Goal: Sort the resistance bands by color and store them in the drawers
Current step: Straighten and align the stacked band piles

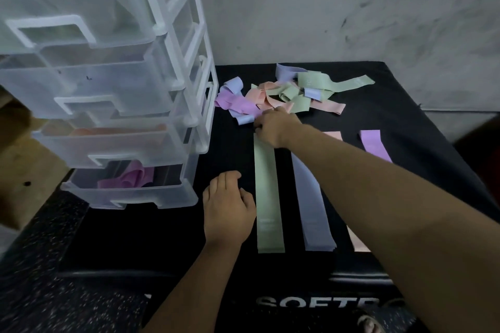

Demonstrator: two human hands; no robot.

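A tangled pile of bands (pixel 284 92) in green, peach, purple and pale blue lies at the back of the black mat (pixel 411 116). Four bands lie flat in front of it: green (pixel 267 197), pale blue (pixel 313 205), peach (pixel 333 134) mostly hidden under my forearm, and purple (pixel 374 144). My right hand (pixel 273 127) reaches to the far end of the green band, its fingers curled down and seeming to pinch that end. My left hand (pixel 228 208) rests on the mat beside the green band's near half, fingers loosely curled, holding nothing.
A translucent drawer tower (pixel 173 105) stands at the left with several drawers pulled out. The bottom drawer holds purple bands (pixel 127 178); the one above it shows peach (pixel 108 132). A grey wall stands behind the mat. A wooden board (pixel 21 159) is at far left.
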